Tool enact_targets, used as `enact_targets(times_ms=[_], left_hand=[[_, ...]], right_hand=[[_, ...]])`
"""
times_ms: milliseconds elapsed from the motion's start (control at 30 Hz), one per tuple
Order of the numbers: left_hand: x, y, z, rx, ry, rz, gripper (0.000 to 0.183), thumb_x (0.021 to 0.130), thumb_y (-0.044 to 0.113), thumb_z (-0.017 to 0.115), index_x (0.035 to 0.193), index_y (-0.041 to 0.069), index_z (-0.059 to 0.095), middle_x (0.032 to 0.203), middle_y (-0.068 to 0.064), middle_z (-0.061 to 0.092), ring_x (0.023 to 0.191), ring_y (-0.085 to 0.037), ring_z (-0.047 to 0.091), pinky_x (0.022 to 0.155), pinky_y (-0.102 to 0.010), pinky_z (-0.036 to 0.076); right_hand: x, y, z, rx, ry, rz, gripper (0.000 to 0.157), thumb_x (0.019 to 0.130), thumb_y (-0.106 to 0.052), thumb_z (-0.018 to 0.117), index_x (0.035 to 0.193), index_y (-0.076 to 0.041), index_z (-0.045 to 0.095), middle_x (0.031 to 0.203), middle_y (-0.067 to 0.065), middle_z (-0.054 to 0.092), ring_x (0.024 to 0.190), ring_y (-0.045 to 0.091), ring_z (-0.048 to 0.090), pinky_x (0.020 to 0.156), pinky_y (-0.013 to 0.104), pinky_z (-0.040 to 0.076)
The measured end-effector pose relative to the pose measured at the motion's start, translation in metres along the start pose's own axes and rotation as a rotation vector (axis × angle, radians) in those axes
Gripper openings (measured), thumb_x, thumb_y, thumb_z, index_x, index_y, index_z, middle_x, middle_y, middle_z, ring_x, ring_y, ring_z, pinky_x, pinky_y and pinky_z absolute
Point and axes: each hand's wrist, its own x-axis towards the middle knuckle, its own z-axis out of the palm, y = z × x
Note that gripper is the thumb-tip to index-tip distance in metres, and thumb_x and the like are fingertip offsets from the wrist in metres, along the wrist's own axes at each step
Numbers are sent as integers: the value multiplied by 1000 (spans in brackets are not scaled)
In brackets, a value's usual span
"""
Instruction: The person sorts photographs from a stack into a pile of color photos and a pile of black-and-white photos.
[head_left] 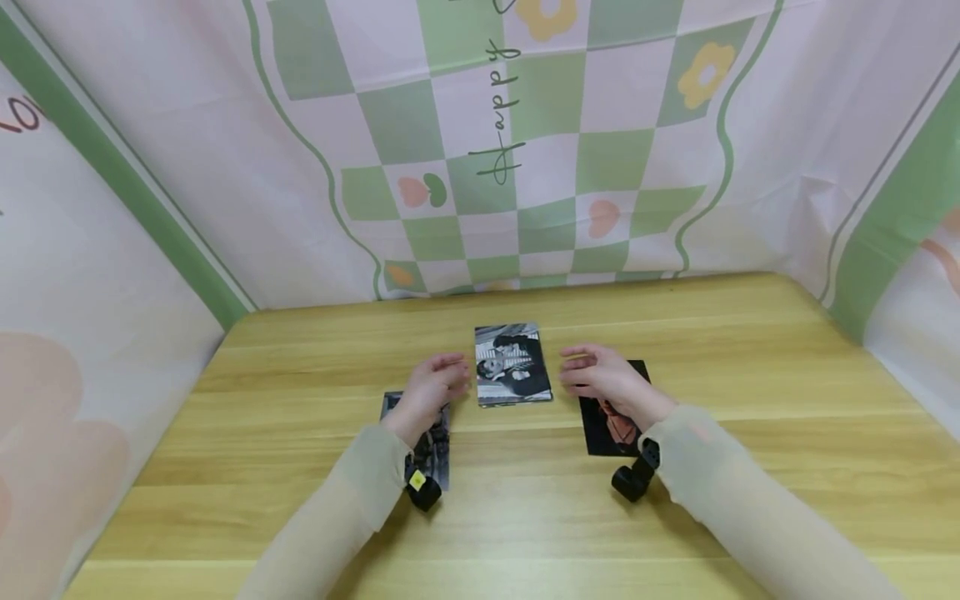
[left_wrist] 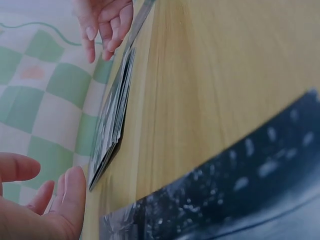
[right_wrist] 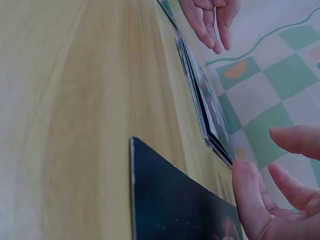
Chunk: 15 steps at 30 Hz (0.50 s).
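A small stack of black-and-white photo cards lies on the wooden table between the two hands; its layered edges show in the left wrist view as a thin pile. My left hand hovers just left of the stack with fingers loosely bent and nothing held. Under that wrist lies a dark grey photo card, partly covered by the arm. To the right of the stack, my right hand is likewise relaxed and holds nothing. Beneath it lies a black card with a reddish figure, partly hidden by the hand and wrist.
The wooden table has a back edge against a hanging cloth with green checks. More cloth hangs at the left and right sides. Each wrist carries a small black camera.
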Motion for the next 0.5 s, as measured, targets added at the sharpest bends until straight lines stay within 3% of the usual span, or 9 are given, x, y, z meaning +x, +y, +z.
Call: enact_targets(times_ms=[267, 500], left_hand=[[3, -2, 3, 5, 14, -29, 39, 96, 3, 48, 134, -6, 43, 133, -23, 50, 120, -34, 52, 101, -39, 48], [6, 0, 7, -22, 28, -51, 40, 96, 1, 47, 135, -5, 43, 135, -22, 49, 123, -34, 50, 103, -40, 46]], right_hand=[[10, 3, 4, 49, 12, 17, 52, 96, -3, 50, 142, 8, 28, 142, 31, 35, 130, 41, 40, 104, 42, 45], [15, 2, 8, 105, 27, 38, 52, 96, -4, 49, 142, 8, 29, 143, 29, 35, 131, 39, 40, 105, 41, 44]])
